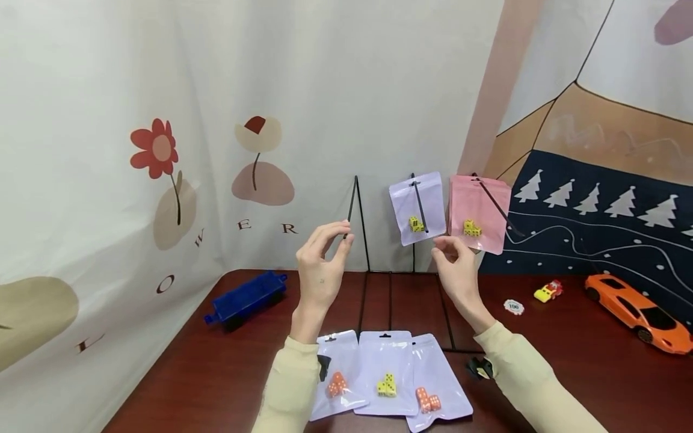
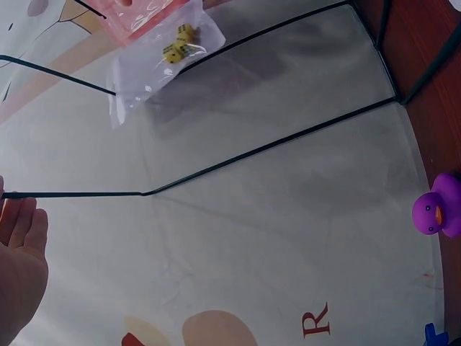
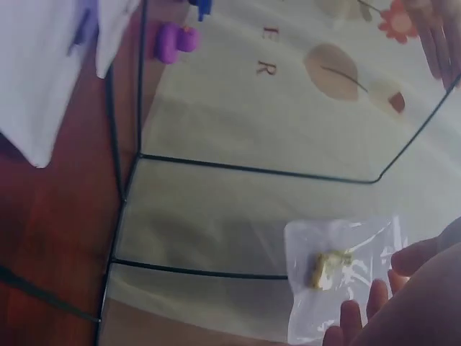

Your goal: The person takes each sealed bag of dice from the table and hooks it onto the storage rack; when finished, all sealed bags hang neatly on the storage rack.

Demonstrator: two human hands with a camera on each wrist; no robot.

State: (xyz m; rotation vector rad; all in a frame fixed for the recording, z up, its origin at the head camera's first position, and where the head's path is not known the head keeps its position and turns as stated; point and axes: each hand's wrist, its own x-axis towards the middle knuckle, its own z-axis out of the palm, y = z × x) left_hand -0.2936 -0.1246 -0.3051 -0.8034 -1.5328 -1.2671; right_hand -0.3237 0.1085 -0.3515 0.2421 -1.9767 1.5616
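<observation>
My left hand (image 1: 320, 261) pinches the front end of the left prong (image 1: 351, 207) of a black wire display rack (image 1: 364, 234); no bag hangs on that prong. On the middle prong hangs a lilac zip bag (image 1: 402, 201) with yellow dice (image 1: 416, 224). My right hand (image 1: 456, 267) is just below this bag's lower right corner, fingers loosely bent and holding nothing; whether a fingertip touches the bag I cannot tell. A pink zip bag (image 1: 487, 207), also with yellow dice, hangs from the right prong.
Three lilac dice bags (image 1: 385, 367) lie on the table before me. A blue toy wagon (image 1: 249, 297) sits left; a purple duck (image 2: 439, 205) stands by the backdrop. At right are a poker chip (image 1: 514, 307), a small toy car (image 1: 548, 291) and an orange car (image 1: 639, 310).
</observation>
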